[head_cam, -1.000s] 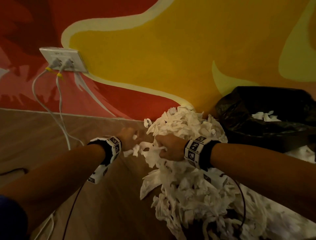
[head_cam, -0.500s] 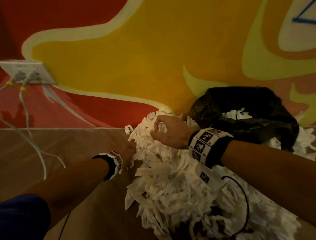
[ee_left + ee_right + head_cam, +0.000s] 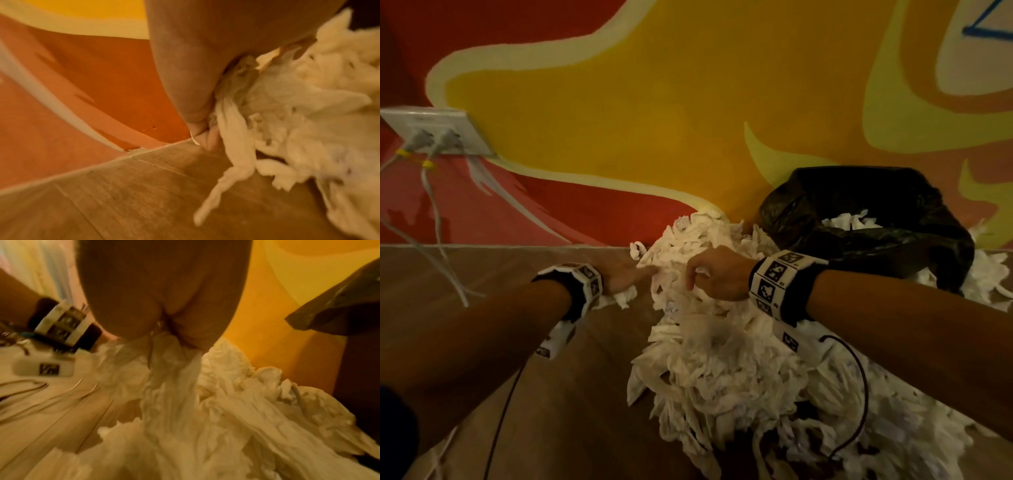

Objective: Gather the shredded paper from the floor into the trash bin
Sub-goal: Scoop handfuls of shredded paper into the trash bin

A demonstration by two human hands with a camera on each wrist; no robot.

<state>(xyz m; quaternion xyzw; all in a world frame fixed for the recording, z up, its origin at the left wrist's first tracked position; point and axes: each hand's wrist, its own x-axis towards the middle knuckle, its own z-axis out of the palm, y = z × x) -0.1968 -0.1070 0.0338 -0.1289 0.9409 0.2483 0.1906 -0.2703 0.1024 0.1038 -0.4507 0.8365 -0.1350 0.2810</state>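
A heap of shredded paper point(image 3: 726, 370) is spread on the wooden floor point(image 3: 571, 411) against the painted wall point(image 3: 654, 102). A bunch of its soft, crumpled white strips is clenched in the right hand point(image 3: 717, 274), hanging below the curled fingers. At the heap's left edge, strips seem to be pinched by the left hand point(image 3: 625, 275), though that view is blurred. Beside the heap, more shreds are held in the trash bin point(image 3: 876, 219), lined with glossy black plastic
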